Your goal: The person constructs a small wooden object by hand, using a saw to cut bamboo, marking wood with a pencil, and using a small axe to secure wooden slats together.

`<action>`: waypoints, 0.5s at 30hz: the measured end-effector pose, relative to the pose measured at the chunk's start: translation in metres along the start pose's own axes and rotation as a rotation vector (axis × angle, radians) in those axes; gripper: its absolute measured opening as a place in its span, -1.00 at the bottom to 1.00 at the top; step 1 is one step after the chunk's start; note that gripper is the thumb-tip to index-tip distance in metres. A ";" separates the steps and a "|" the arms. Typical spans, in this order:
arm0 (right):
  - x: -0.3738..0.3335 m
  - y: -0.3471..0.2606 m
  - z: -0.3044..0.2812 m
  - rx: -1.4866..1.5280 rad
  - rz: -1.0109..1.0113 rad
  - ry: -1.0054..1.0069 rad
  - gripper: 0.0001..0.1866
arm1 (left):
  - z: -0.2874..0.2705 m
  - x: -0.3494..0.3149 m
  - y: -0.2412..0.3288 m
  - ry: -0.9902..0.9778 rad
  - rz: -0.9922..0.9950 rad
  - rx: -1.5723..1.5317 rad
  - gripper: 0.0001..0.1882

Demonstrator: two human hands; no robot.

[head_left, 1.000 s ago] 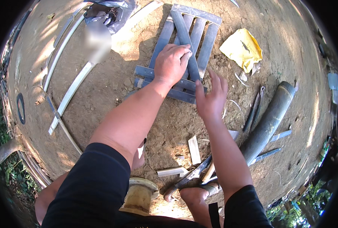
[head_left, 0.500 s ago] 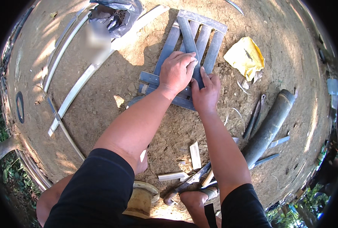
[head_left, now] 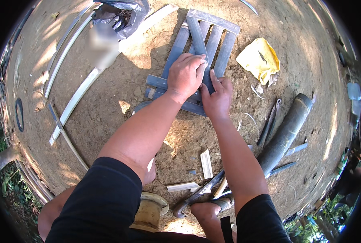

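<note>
Left hand (head_left: 185, 77): curled over diagonal slat (head_left: 196, 36), pinch unclear.
Right hand (head_left: 218, 97): pinches its 6 o'clock end.
Yellow sheet (head_left: 258, 60): 2 o'clock from hands.

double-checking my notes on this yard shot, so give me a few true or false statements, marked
1. The left hand and right hand both touch the slanted flat dark-grey slat. True.
2. The crumpled yellow sheet lies left of the slatted dark-grey frame. False: the sheet lies right of it.
3. The dark-handled metal pliers lie left of the thick dark-grey tube. True.
4. The black plastic bag lies right of the frame. False: the bag lies left of it.
</note>
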State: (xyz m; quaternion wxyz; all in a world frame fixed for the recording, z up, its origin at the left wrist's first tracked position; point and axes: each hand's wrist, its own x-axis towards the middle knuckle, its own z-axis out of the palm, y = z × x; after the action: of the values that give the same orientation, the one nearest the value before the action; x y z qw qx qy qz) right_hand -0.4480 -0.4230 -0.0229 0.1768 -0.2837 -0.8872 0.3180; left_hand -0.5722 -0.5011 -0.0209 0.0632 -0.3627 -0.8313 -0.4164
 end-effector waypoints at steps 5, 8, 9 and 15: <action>0.000 0.007 -0.006 -0.004 -0.057 -0.007 -0.49 | 0.003 0.000 0.006 0.004 -0.035 -0.020 -0.88; -0.002 0.010 -0.013 -0.027 -0.094 -0.048 -0.49 | 0.003 -0.001 0.010 0.027 -0.017 0.006 -0.90; -0.003 0.011 -0.016 -0.038 -0.103 -0.066 -0.49 | 0.003 -0.002 0.011 0.028 -0.023 0.013 -0.91; 0.017 0.037 -0.046 0.497 0.204 -0.406 -0.50 | 0.005 0.000 0.008 0.045 -0.010 0.012 -0.92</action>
State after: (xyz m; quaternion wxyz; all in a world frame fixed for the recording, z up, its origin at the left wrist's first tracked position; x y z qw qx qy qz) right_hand -0.4243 -0.3673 -0.0109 0.0275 -0.2500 -0.7668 0.5906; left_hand -0.5661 -0.4942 -0.0186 0.0821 -0.3489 -0.8338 -0.4199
